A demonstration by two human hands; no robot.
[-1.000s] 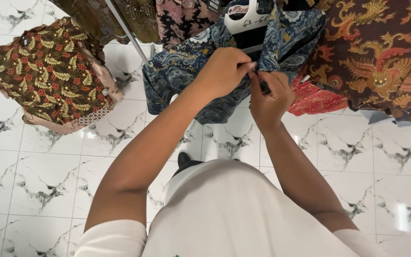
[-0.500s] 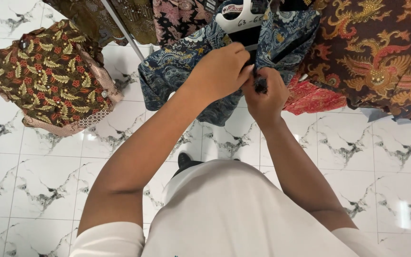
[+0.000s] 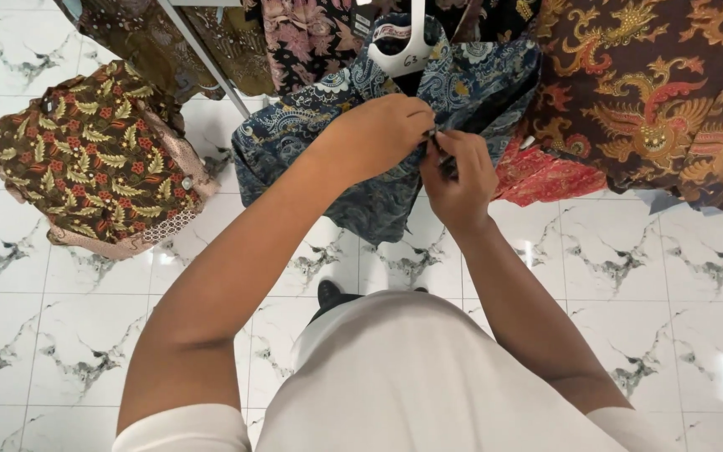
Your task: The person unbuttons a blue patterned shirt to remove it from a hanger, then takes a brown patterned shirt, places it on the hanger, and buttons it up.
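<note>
Head view, looking down past your white shirt. Both your hands meet at the front of the blue patterned shirt (image 3: 361,159), which hangs on a white hanger (image 3: 407,46) straight ahead of you, above the white marble floor (image 3: 612,276).

Your left hand (image 3: 382,134) is curled over the shirt's front edge, its grip pinched together on the cloth near the middle opening. Your right hand (image 3: 459,177) sits just beside it, touching at the fingertips, its grip also pinched shut on the same edge. Something small and dark shows between the two hands; it may be a button or the fabric's fold, too small to tell.

Around the blue patterned shirt: a dark brown garment with red and gold dragon figures (image 3: 654,100) hangs to the right, touching it. A red patterned cloth (image 3: 541,176) shows just below that, beside your right hand. To the far left hangs a brown garment with leaf and flower print (image 3: 94,159), well apart from your hands. A slanted metal rack bar (image 3: 202,54) runs between it and the blue patterned shirt. More floral garments (image 3: 303,38) hang at the top.
</note>
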